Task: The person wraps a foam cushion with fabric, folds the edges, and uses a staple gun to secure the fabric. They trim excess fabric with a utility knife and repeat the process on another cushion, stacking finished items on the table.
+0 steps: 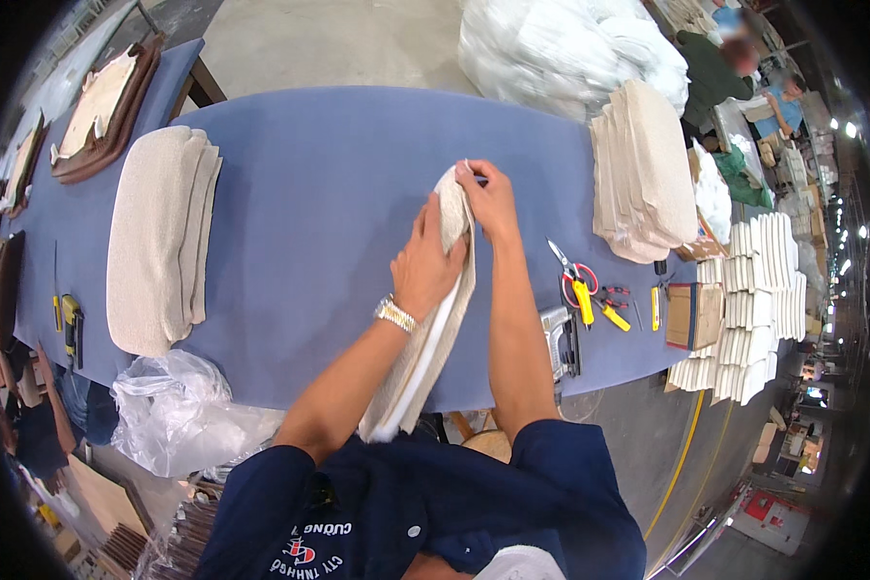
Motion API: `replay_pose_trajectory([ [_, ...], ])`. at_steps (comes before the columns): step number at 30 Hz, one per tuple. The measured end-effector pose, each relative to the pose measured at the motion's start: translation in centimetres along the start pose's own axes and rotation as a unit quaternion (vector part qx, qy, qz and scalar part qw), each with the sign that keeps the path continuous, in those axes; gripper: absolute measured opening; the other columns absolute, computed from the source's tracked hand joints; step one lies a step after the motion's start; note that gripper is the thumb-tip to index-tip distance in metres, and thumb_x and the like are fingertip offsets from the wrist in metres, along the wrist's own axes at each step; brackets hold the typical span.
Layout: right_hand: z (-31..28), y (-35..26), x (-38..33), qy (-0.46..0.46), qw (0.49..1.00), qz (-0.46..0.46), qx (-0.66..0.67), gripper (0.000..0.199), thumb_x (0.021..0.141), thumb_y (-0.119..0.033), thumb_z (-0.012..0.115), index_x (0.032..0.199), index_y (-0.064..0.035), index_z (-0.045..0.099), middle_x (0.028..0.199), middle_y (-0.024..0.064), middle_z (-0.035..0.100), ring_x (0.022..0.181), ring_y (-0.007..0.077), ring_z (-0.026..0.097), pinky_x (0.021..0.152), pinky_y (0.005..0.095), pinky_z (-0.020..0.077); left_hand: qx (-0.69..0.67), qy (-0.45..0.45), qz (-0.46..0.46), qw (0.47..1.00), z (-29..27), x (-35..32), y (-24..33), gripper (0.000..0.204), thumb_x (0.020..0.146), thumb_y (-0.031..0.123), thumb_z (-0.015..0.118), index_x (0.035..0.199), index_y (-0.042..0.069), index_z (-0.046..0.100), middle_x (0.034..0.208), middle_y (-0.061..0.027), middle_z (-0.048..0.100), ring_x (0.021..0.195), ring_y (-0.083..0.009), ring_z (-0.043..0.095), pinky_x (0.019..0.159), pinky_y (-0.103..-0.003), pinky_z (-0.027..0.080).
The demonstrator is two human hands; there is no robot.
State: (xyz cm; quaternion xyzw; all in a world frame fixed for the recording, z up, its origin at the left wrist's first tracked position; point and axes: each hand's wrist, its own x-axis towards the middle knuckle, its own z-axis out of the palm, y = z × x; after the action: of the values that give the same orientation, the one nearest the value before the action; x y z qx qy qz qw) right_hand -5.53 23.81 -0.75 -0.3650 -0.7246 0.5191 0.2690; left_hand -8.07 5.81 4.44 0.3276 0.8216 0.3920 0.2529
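beige fabric (451,324) (white inside) between hands (427,263)

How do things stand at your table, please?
Left hand gripping long beige piece; right hand pinching its far end. White strip showing along it. Silver tool, red-handled scissors off to the right.

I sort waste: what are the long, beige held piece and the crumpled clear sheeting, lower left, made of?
Long beige piece: probably fabric, matte, slightly textured; its soft-looking white strip could be foam or batting. Crumpled clear sheeting: likely thin plastic, glossy, see-through and creased.
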Motion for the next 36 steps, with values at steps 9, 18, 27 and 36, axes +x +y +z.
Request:
replay_pose_trajectory([
  [9, -4.0, -1.4, -3.1, 0.044, 0.977, 0.022, 0.206, 0.012, 0.095, -0.005, 0.072, 0.106, -0.0009, 0.071, 0.097, 0.003, 0.07, 0.088, 0.0096, 0.063, 0.08, 0.0266, 0.0522, -0.044, 0.064, 0.131, 0.988, 2.6, 3.6, -0.1, 0.062, 0.088, 0.01, 0.062, 0.147, -0.002, 0.05, 0.151, -0.0218, 0.053, 0.128, -0.0385, 0.061, 0.099, -0.045, 0.055],
  [18, -3.5, -0.9, -1.0, 0.011, 0.998, -0.057, 0.036, 0.011, 0.089, 0.0, 0.076, 0.1, -0.0009, 0.074, 0.103, 0.0108, 0.071, 0.091, 0.0157, 0.067, 0.079, 0.029, 0.0536, -0.13, 0.059, 0.133, 0.981, 1.4, 8.4, -1.8, 0.04, 0.083, -0.002, 0.065, 0.123, -0.001, 0.071, 0.129, -0.0172, 0.071, 0.117, -0.0334, 0.07, 0.098, -0.039, 0.057],
  [27, -2.1, -2.6, 0.8, 0.041, 0.992, -0.088, -0.077, 0.007, 0.089, -0.004, 0.076, 0.095, -0.0008, 0.075, 0.085, 0.0092, 0.072, 0.074, 0.0162, 0.067, 0.069, 0.0291, 0.0529, -0.224, 0.058, 0.148, 0.961, 1.6, 9.8, -3.3, 0.042, 0.083, -0.008, 0.062, 0.123, -0.004, 0.071, 0.132, -0.0214, 0.069, 0.123, -0.034, 0.068, 0.104, -0.039, 0.055],
  [36, 0.2, -2.8, 1.6, 0.111, 0.99, -0.037, -0.075, 0.006, 0.092, -0.006, 0.074, 0.092, 0.0002, 0.073, 0.081, 0.0064, 0.069, 0.069, 0.0095, 0.062, 0.061, 0.026, 0.0482, -0.262, 0.044, 0.166, 0.95, 1.7, 11.4, -3.4, 0.033, 0.097, -0.006, 0.059, 0.128, -0.004, 0.069, 0.136, -0.0223, 0.067, 0.132, -0.0315, 0.062, 0.11, -0.038, 0.05],
])
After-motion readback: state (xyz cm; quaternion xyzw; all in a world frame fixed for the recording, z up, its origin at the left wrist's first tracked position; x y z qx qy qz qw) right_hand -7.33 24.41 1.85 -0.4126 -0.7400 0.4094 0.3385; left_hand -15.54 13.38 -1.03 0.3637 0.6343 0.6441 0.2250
